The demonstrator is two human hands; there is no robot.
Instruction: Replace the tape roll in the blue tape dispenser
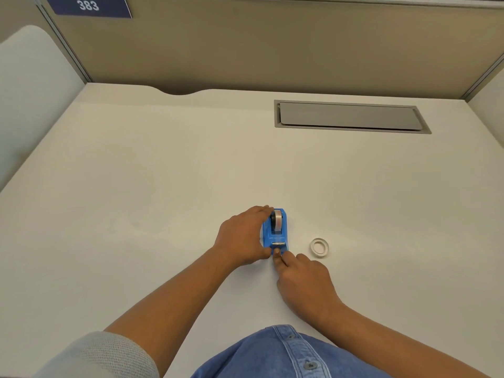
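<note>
the small blue plastic tape dispenser (275, 231) at desk centre is clasped along its side by the left hand (242, 236); the right hand (302, 279), fingers curled, presses a fingertip at its six o'clock cutter end. a white tape ring (319, 247) lies at three o'clock. the dispenser is judged light, rigid and slide-prone, best gripped by its flanks.

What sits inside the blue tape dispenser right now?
A tape roll stands upright in the blue tape dispenser, on a dark hub. The left hand covers the dispenser's left side, so nothing there can be seen.
</note>
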